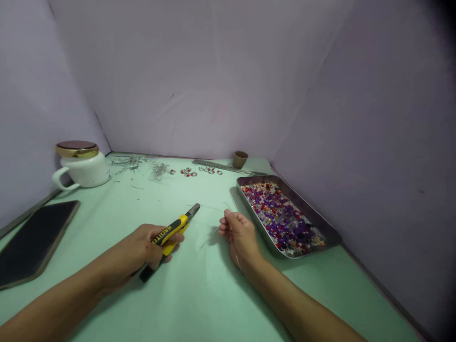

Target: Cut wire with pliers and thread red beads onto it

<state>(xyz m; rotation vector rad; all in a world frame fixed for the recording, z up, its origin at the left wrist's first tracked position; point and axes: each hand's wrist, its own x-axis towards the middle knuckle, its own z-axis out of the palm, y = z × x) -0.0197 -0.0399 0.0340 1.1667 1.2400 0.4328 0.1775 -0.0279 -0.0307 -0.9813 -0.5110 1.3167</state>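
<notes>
We hold pliers (173,229) and thin wire (213,208).
Our left fingers (177,237) wrap around the pliers; our right fingers (232,219) are pinched together on the wire, whose strands stick out past them. Right of them lies a bead tray (309,215).

- Yellow-and-black pliers (175,226), in left hand (147,243), nose angled ahead and rightward.
- Thin wire (212,208), pinched in right hand (241,235), ends splayed, one near pliers' nose.

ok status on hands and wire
Left hand: gripping yellow-and-black pliers. Right hand: pinching thin silvery wire. Rectangular metal bead tray alongside, seemingly not blocking.
</notes>
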